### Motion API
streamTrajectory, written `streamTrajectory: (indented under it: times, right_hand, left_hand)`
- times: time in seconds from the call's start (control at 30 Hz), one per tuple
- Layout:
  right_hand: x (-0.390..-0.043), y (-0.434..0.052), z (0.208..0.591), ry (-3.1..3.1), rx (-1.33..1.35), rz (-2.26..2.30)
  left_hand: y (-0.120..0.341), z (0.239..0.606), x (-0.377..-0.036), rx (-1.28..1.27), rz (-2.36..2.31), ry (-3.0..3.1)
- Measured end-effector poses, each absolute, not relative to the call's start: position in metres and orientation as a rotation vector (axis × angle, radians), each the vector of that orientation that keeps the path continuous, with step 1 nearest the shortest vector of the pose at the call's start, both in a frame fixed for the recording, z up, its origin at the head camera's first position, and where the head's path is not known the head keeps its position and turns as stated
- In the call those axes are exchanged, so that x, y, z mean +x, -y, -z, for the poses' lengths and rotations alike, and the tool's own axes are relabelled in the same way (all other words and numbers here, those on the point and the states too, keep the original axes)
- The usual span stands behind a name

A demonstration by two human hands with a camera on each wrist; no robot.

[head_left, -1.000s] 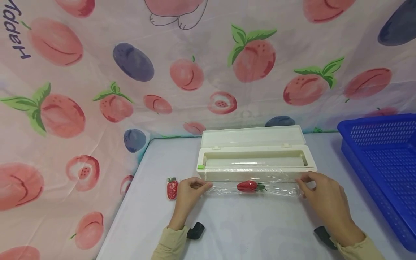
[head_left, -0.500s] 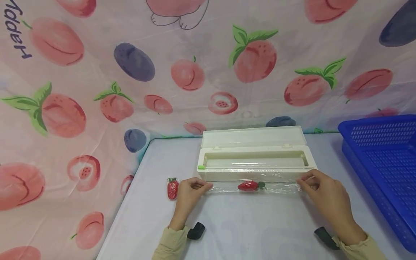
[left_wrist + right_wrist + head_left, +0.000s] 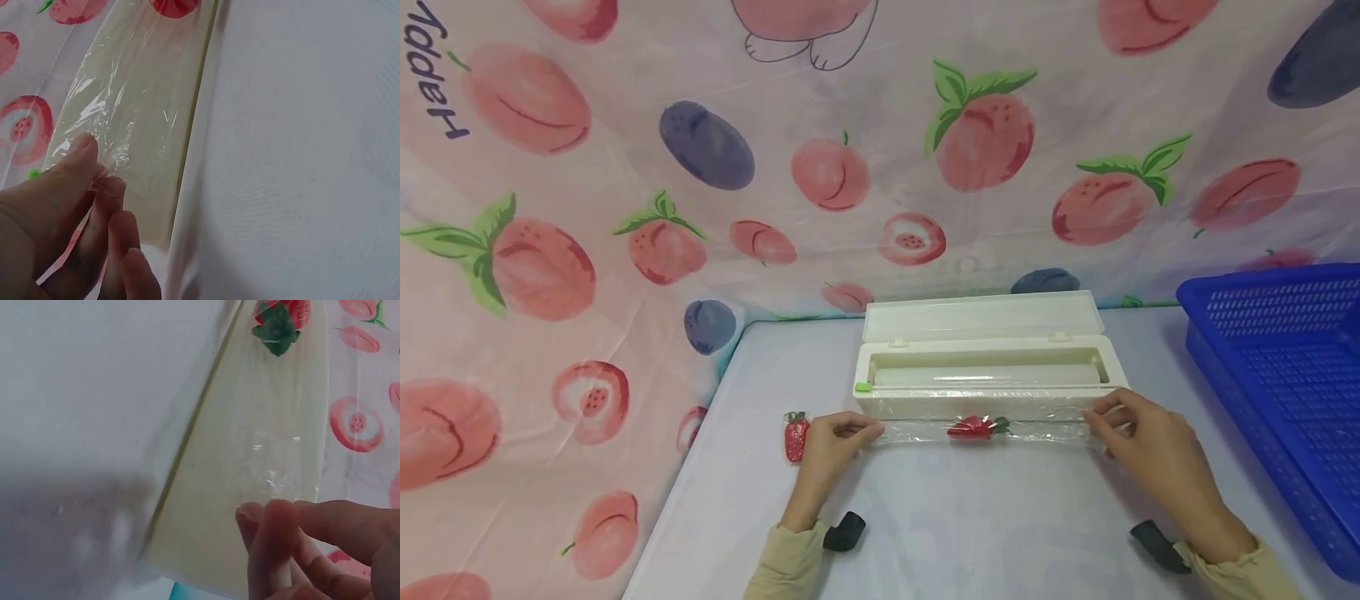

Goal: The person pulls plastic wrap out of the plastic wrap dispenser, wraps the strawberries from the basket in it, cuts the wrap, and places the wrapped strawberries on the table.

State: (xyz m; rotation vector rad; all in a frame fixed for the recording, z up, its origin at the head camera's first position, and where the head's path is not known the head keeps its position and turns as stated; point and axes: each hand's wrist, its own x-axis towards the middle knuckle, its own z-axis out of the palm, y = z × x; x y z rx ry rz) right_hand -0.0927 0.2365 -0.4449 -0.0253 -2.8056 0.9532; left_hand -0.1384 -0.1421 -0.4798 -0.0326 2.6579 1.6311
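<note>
A clear strip of plastic wrap [image 3: 910,431] stretches from the front of a white wrap dispenser box [image 3: 992,406], whose lid [image 3: 981,317] stands raised with a roll inside. Wrapped in the film near its middle is a red strawberry [image 3: 973,427] with green leaves. My left hand [image 3: 835,446] pinches the film's left end between thumb and fingers; the left wrist view shows the bunched film at the fingertips [image 3: 109,187]. At the other end my right hand [image 3: 1157,458] pinches the film. Left of my left hand lies a second strawberry [image 3: 796,437], partly hidden by it.
A blue plastic basket [image 3: 1232,367] stands on the right side of the white table [image 3: 985,525]. Behind the table hangs a fruit-printed cloth [image 3: 850,100]. Dark wrist mounts [image 3: 845,532] show beside both sleeves.
The wrapped strawberry has turned within the film and shifted slightly toward the box. My right hand has risen a little toward the box; the left has barely moved.
</note>
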Motion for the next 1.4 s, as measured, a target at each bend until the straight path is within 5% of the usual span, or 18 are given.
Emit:
streamTrajectory:
  times: [0.43,1.4]
  right_hand:
    - [-0.094,-0.228,0.41,2.76,0.071,-0.698]
    - [-0.144,-0.088,0.4,2.769,0.561,-0.942]
  left_hand:
    - [0.137,0.463,-0.136,-0.019,-1.672,-2.836]
    - [0.129,0.461,-0.163,0.136,-1.81,-2.794]
